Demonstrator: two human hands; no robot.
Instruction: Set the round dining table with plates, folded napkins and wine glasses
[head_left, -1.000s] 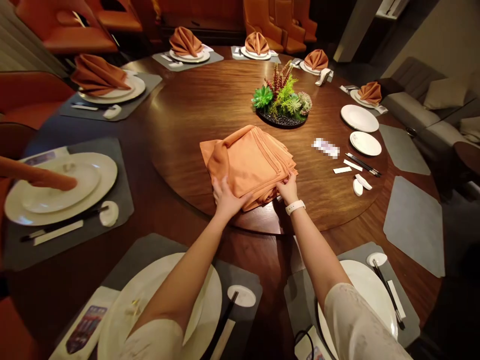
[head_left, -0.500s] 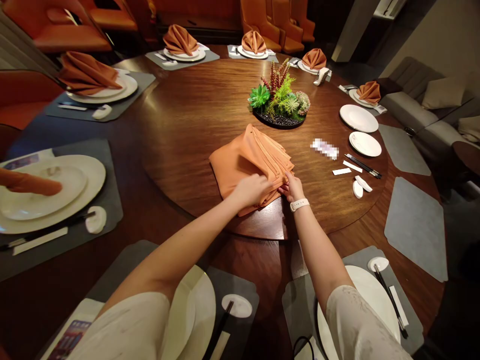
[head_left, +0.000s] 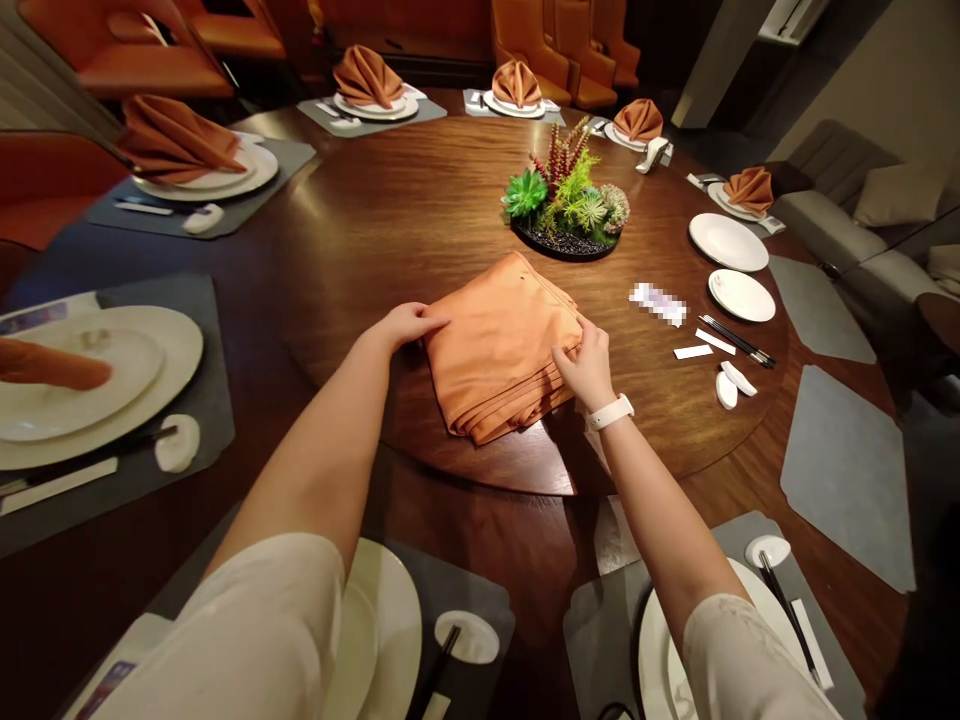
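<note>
A stack of orange cloth napkins (head_left: pixel 502 340) lies on the round wooden turntable, with its layered folds showing along the near and right edges. My left hand (head_left: pixel 409 325) pinches the stack's left corner, thumb on top and fingers partly hidden. At the right corner, my right hand (head_left: pixel 586 362), with a white band on its wrist, grips the edge between thumb and fingers. How many layers each hand holds cannot be made out. The top napkin lies fairly flat between my hands.
Beyond the stack stands a planter of succulents (head_left: pixel 566 205). Plates (head_left: pixel 727 242), chopsticks (head_left: pixel 739 342) and small white rests (head_left: pixel 726 390) lie to the right. Place settings with folded napkins (head_left: pixel 367 75) ring the table. Two settings with plates (head_left: pixel 401 620) lie below my forearms.
My left hand has moved from the stack's near middle to its left corner. The raised, bunched top napkin now lies flatter. My right hand stays at the right edge, now more on top.
</note>
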